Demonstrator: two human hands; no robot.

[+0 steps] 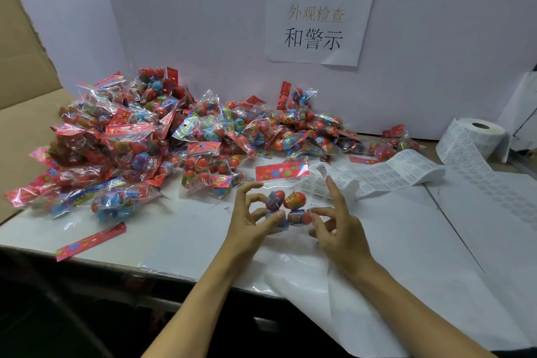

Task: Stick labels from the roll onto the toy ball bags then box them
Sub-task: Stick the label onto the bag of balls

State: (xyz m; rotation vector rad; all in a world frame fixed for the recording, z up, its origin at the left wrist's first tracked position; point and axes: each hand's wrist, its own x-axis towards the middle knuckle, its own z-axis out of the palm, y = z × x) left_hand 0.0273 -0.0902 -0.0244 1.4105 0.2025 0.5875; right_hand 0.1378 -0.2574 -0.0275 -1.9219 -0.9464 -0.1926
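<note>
Left hand [247,221] and right hand [337,227], fingers curled, hold one toy ball bag [286,208] between them above the white table [174,241]; label strip [392,174] uncoils from the roll [479,132]; wall sign [316,23] reads "外观检查 和警示".

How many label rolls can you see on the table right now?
1: the label roll stands at the far right by the back wall, its strip trailing toward the hands. Others may be out of view.
</note>
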